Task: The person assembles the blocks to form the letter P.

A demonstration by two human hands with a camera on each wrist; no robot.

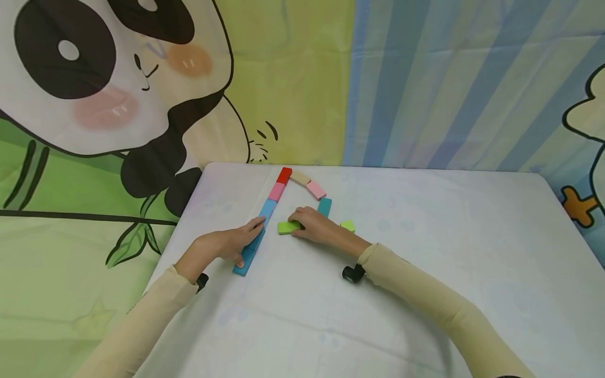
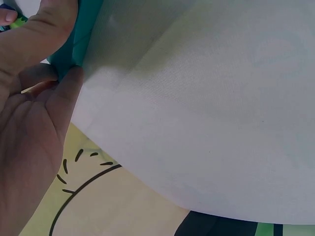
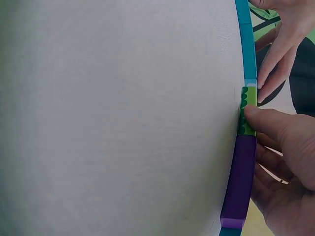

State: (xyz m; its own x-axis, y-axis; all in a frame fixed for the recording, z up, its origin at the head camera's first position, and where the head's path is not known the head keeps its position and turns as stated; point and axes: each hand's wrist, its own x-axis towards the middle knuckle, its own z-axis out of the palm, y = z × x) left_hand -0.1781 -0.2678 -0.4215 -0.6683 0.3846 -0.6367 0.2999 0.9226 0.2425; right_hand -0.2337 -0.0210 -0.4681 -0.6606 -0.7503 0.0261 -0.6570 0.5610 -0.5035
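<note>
A straight row of flat blocks slants over the white table, with a red block (image 1: 284, 175) and a pink block (image 1: 276, 191) at its far end and blue blocks (image 1: 268, 209) toward the near end. My left hand (image 1: 229, 241) touches the blue part of the row, fingers extended and spread along its side, thumb low at the near end. In the right wrist view, my right hand (image 3: 290, 142) pinches a green block (image 3: 250, 96) with a dark scalloped side. A purple block (image 3: 240, 177) appears directly below it there. The head view shows this green block's left end beside the row.
From the red block a bent line runs right: a beige block (image 1: 300, 178), another pink block (image 1: 315, 189), then a teal block (image 1: 324, 207). Another green block (image 1: 347, 226) shows behind my right wrist. The table's far edge (image 1: 425, 169) meets a printed cloth backdrop (image 1: 302, 79).
</note>
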